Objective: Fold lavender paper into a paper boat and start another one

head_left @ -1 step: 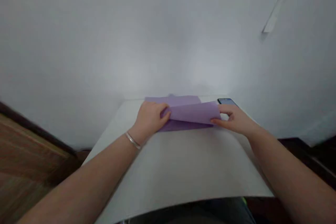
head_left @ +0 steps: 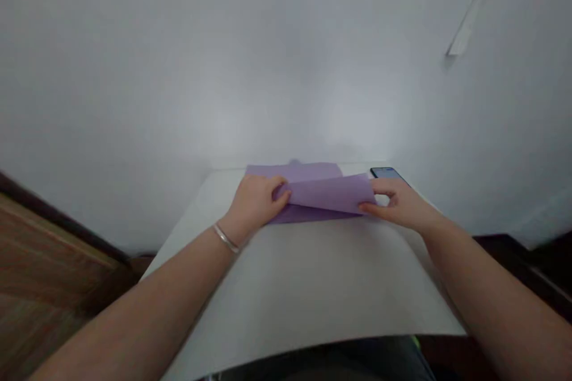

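A sheet of purple paper (head_left: 328, 191) lies near the far end of the white table, its front part folded over and lifted off the layer beneath. My left hand (head_left: 258, 199) pinches the left end of this flap between thumb and fingers and rests over the paper's left side. At the flap's right end, my right hand (head_left: 393, 201) holds the corner, thumb below and fingers behind it. A darker gap shows between the flap and the lower layer. The left hand covers part of the paper's left edge.
The white table (head_left: 322, 286) ends against a pale wall (head_left: 286, 71). A phone (head_left: 385, 172) lies just beyond my right hand at the table's far right. Wooden furniture (head_left: 49, 262) stands at the left.
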`<state>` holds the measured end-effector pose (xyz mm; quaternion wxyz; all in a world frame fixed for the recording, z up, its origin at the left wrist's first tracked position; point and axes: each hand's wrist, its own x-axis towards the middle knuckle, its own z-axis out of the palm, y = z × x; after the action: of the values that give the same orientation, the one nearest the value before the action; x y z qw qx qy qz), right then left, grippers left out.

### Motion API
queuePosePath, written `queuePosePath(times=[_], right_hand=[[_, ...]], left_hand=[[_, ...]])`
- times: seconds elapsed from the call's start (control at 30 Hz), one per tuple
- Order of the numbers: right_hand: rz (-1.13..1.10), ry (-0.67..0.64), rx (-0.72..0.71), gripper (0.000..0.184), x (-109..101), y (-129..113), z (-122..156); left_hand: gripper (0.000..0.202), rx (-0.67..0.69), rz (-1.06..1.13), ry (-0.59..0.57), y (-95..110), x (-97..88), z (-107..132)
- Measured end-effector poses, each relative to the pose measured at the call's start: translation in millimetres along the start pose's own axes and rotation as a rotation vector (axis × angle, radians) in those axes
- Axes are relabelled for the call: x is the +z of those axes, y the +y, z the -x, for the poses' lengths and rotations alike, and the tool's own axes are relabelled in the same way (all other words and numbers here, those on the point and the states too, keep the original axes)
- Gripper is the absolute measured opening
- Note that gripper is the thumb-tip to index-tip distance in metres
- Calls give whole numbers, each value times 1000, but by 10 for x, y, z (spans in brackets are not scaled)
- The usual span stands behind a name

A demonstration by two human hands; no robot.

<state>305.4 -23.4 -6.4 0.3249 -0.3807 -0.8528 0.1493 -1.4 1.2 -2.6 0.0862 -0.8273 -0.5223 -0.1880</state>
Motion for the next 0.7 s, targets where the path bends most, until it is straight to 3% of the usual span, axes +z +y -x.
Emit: queuePosePath(times=[0.13,0.27,0.5,0.7], right_hand=[[-19,-93,20,15,27,-67,0],[-43,-140,53,19,89,-93,-4],[-117,-199,105,16,226,-55,-21],[-201,-179,214,17,378,-138,-79]], left_hand=[[33,-40,207,-171,-50,65,19],[36,-22,267,-242,-25,86,19],[30,-14,187,-156,-6,217,-3],[46,108,234,-150,-46,389,-7]])
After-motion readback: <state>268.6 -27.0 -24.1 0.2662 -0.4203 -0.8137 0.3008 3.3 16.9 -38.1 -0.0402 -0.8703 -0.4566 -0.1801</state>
